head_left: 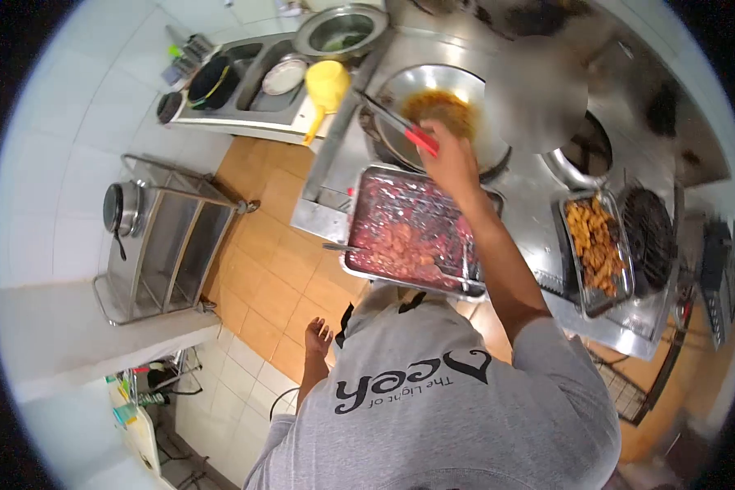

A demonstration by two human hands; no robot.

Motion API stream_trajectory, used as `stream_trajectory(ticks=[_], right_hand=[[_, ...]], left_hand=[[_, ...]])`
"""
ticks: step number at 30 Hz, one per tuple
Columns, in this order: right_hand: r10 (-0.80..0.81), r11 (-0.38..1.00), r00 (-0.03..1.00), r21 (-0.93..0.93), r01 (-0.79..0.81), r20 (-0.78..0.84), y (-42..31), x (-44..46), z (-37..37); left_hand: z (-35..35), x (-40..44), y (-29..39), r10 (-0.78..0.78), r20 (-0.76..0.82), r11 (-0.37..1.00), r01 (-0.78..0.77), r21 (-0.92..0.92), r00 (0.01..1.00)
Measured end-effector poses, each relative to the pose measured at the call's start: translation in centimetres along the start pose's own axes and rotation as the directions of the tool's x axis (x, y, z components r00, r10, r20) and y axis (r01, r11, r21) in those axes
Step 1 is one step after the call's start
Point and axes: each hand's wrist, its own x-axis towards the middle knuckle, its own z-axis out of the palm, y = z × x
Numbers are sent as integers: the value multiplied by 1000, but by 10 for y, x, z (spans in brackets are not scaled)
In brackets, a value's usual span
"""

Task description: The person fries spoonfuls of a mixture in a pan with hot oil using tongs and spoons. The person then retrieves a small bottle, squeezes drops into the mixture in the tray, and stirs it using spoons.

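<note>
My right hand [451,163] is closed around the red grip of a long metal utensil [421,140], which looks like tongs. Its dark, narrow length points to the upper left, over the near left rim of a large wok [496,135]. Brownish, foamy oil [441,106] lies in the wok, just beyond my fingers. Below my right forearm is a metal tray [347,265] of raw, reddish marinated meat pieces [396,245], with metal utensil handles over its edges. My left hand [318,336] hangs low at my side, fingers apart, holding nothing.
A tray [581,296] of golden fried pieces [596,245] stands on the steel stove at right, near a second pan [592,147]. Up left are a sink [257,90], a yellow dipper [327,86] and a metal basin [340,33]. A steel trolley [184,245] holding a pot [122,208] stands left.
</note>
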Motion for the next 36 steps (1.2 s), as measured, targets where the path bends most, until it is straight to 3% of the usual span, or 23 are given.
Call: stream_trajectory(ticks=[2, 6, 8, 9, 12, 14, 18, 21, 25, 26, 28, 30, 32, 34, 36], right_hand=[[-108, 987, 994, 121, 111, -23, -44, 53, 24], [-297, 954, 934, -24, 298, -198, -104, 160, 78], [-238, 971, 947, -12, 241, -214, -149, 166, 55], [-158, 965, 970, 179, 191, -184, -158, 169, 43], [-263, 919, 908, 200, 338, -327, -139, 160, 26], [-289, 948, 899, 31, 316, -328, -103, 143, 14], [-180, 984, 935, -64, 169, -304, -21, 70, -33], [-2, 999, 958, -31, -7, -286, 50, -12, -80], [71, 962, 912, -213, -169, -404, 111, -137, -151], [184, 920, 883, -240, -309, -432, 123, -169, -168], [192, 861, 846, -328, -389, -498, 124, -218, -194], [293, 881, 781, -161, -444, -552, 151, -269, -212], [318, 878, 742, -113, -466, -591, 173, -311, -220], [350, 780, 737, -256, -571, -578, 158, -325, -229], [373, 810, 707, -161, -564, -601, 167, -341, -229]], left_hand=[[-9, 0, 11, 39, -21, 994, -41, -100, 999], [-29, -17, 20, 89, -87, 973, -105, -206, 992], [-47, -17, 10, 58, -97, 966, -81, -245, 994], [-55, -16, 4, 26, -109, 965, -54, -258, 994], [-62, -17, -15, -34, -162, 981, 2, -192, 986], [-59, -19, -23, -23, -158, 992, 3, -124, 987], [-47, -1, -17, -28, -80, 999, 26, -31, 996], [-28, 17, 4, -62, -40, 998, 62, -18, 997], [-25, 65, 33, -85, 373, 994, 53, 96, 924], [-12, 68, 36, -79, 468, 995, 37, 97, 880], [38, 32, 40, -45, 152, 978, 13, 210, 987], [54, 32, 35, -83, 159, 948, 29, 316, 984], [70, 27, 24, -76, 132, 906, 13, 424, 988], [78, 23, 15, -87, 209, 864, -30, 502, 974], [87, 18, 10, -99, 247, 828, -58, 558, 964]])
